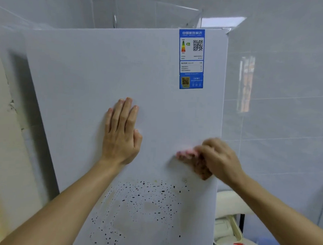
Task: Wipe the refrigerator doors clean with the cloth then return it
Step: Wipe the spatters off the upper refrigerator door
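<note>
Room: pale tiled wall (286,90) is seen behind the refrigerator door (85,83).
Left grip: left hand (121,133) is laid flat on the door, fingers straight, nothing held.
Right grip: right hand (218,159) is curled round the cloth (196,161), which is pressed to the door.
Progress: upper door looks clean; dark specks (139,204) below are left to be wiped, and the cloth is not yet returned.

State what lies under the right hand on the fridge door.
A pink and brown cloth, held to the door by the right hand. The door beneath it is hidden.

right hand (220,157) and cloth (197,163) motion-blurred, label (191,59) print seemingly too small, refrigerator door (85,74) cut off below
</note>
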`<state>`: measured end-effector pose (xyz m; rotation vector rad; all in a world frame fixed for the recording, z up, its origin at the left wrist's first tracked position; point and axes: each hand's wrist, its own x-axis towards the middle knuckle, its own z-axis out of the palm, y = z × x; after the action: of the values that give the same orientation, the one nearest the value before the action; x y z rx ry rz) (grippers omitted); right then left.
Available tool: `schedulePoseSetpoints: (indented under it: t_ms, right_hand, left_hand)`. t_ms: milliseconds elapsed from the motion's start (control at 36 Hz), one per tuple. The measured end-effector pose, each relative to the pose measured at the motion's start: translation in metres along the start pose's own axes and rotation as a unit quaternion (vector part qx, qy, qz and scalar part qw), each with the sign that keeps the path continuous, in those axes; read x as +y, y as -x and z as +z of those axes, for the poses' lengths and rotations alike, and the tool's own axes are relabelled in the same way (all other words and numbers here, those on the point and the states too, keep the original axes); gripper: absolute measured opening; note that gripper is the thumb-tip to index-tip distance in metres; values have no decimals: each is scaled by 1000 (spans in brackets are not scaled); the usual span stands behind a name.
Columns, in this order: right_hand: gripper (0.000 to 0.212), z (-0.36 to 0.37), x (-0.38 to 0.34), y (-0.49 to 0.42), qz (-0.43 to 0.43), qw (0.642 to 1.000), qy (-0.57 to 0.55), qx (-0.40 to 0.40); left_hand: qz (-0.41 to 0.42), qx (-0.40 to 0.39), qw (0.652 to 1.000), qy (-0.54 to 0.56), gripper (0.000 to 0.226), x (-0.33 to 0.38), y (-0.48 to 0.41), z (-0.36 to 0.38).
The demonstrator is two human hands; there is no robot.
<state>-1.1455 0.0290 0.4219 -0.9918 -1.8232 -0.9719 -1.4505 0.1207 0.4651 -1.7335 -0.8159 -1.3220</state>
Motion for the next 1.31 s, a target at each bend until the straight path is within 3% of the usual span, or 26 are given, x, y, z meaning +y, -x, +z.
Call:
schedulePoseSetpoints:
  t_ms: [139,278,333,417,500,611,694,778,833,889,944,1056,1167,1306]
  right_hand:
    - [23,-24,22,-84,222,958,-6,179]
    - [25,-9,16,-113,238,935,15,263]
    - [25,7,2,-94,221,940,16,260]
    - [43,31,-13,-51,165,958,4,233]
    - [24,48,-18,5,79,982,16,173]
    - [15,46,-5,52,-12,995,38,92]
    - [21,32,3,41,8,995,71,71]
    - [7,16,11,-1,155,984,58,63]
    - [20,6,24,-39,222,966,63,117]
    - [16,-3,29,-73,214,961,19,176]
    - [27,0,33,-90,193,955,32,221]
    - [32,20,26,-69,172,948,37,267]
    - [31,37,6,-15,143,964,26,223]
    - [26,37,-28,35,138,985,-15,98]
  left_hand:
    - [3,-13,1000,1,68,1,-1,2]
    - [5,1,1000,-6,68,0,0,7]
    - [6,10,1000,-12,67,0,1,9]
    - [7,17,1000,-15,68,1,2,10]
    - [4,19,1000,-13,68,1,1,10]
    - [5,13,1000,-9,68,0,1,8]
    - [7,6,1000,-9,67,0,1,6]
    - [5,2,1000,-7,67,1,0,6]
    - [5,3,1000,-7,67,1,0,6]
    - [5,4,1000,-5,67,0,1,7]
    - [6,4,1000,-3,67,-1,2,8]
    - [7,7,1000,-7,66,-1,3,9]
    - [4,10,1000,-7,67,2,2,10]
    - [-3,6,1000,1,68,5,2,6]
